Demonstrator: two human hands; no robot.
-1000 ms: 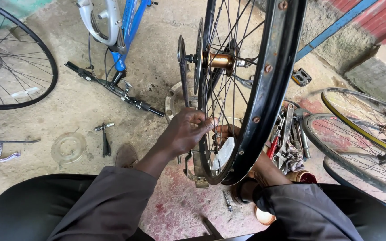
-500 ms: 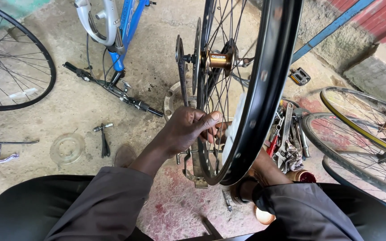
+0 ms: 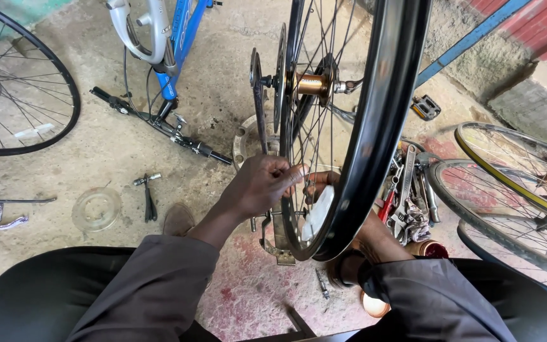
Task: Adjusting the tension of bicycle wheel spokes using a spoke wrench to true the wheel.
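A black bicycle wheel (image 3: 375, 126) stands upright in a metal stand in front of me, its brass-coloured hub (image 3: 313, 84) near the top. My left hand (image 3: 257, 187) is on the left side of the wheel, fingers pinched on a spoke near the lower rim. My right hand (image 3: 321, 185) reaches in from the right side behind the rim, mostly hidden, fingers bent around the spokes next to a white piece (image 3: 318, 212). Whether the right hand grips a tool I cannot tell.
A pile of wrenches and tools (image 3: 409, 196) lies right of the wheel. Two more wheels (image 3: 508, 183) lie at right, another wheel (image 3: 26, 82) at far left. A blue bicycle frame (image 3: 178, 38), a clear disc (image 3: 96, 209) and small tools (image 3: 149, 193) lie on the concrete floor.
My left hand's fingers have shifted slightly on the spokes. The wheel has barely moved.
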